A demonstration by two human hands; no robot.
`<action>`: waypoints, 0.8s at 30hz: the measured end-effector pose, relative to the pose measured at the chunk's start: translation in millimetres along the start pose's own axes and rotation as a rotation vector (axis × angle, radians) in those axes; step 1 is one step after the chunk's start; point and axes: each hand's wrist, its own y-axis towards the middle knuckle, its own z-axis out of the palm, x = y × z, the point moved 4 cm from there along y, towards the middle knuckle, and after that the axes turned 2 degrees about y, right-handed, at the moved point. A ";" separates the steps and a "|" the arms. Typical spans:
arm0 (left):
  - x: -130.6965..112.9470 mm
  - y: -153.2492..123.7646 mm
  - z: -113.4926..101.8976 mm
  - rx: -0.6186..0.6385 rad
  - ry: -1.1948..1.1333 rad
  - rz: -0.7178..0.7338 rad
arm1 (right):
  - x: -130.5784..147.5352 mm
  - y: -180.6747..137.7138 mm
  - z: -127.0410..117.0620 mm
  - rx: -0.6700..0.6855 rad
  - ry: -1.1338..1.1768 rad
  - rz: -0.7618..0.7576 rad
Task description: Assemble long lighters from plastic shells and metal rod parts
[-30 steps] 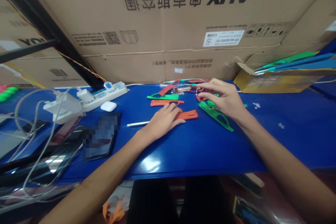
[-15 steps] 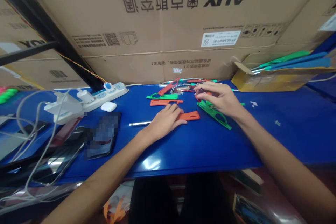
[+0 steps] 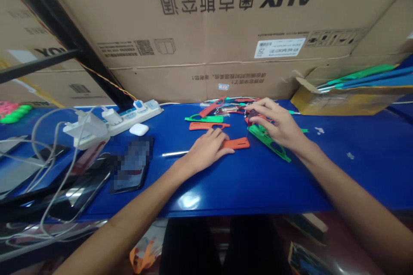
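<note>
My left hand [image 3: 208,149] is closed over an orange long-nosed lighter [image 3: 239,143], pressing it to the blue table [image 3: 219,184]. Its metal tube [image 3: 175,154] sticks out to the left from under the hand. A small screwdriver [image 3: 249,123] with a dark red handle is pinched in my right hand [image 3: 274,122]. The thin shaft points down, its tip at the right end of the lighter. Beyond my left hand lie an orange handle shell [image 3: 206,126] and a green one [image 3: 206,118]. More green shells [image 3: 271,144] lie under and beside my right hand.
Red shells [image 3: 211,107] and thin metal parts lie along the cardboard [image 3: 226,64] at the back. An open carton [image 3: 342,102] of green and blue lighters stands at the right. Leftward are a phone [image 3: 132,167], a white earbud case [image 3: 139,129] and a power strip [image 3: 132,118] with cables.
The whole view has shifted slightly, so everything appears a little further right. Both hands keep their grip, and the screwdriver stays at the same end of the lighter.
</note>
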 end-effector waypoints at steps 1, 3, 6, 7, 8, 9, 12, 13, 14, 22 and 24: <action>0.6 0.0 0.5 0.000 -0.005 -0.008 | 1.2 -0.1 1.5 0.015 0.018 -0.001; 1.9 0.3 1.5 0.001 -0.009 -0.021 | 1.6 -0.9 5.7 0.074 0.147 0.045; 2.1 0.9 1.5 0.000 -0.005 -0.024 | -1.2 -3.0 11.3 0.116 0.350 0.135; 1.8 0.9 1.1 0.003 -0.002 -0.025 | -2.2 -3.5 11.6 0.093 0.338 0.135; 1.3 0.9 0.5 0.008 0.000 -0.026 | -2.9 -3.8 11.1 0.054 0.283 0.114; 0.9 0.7 -0.3 0.013 0.001 -0.030 | -3.2 -4.1 10.3 0.010 0.207 0.086; 0.9 -0.4 -2.8 0.024 0.000 -0.040 | -3.5 -4.6 7.9 -0.056 0.061 0.035; 1.4 -0.9 -3.5 0.023 0.001 -0.041 | -3.7 -4.5 7.3 -0.038 0.070 0.042; 2.4 -1.3 -4.0 0.019 0.003 -0.041 | -3.8 -4.2 6.6 -0.002 0.093 0.056; 9.9 -1.4 -4.8 -0.008 0.050 -0.054 | 5.3 -0.4 1.8 0.029 0.180 0.033; 10.0 -1.4 -4.6 -0.017 0.063 -0.027 | 7.5 -0.5 5.8 -0.051 0.116 0.012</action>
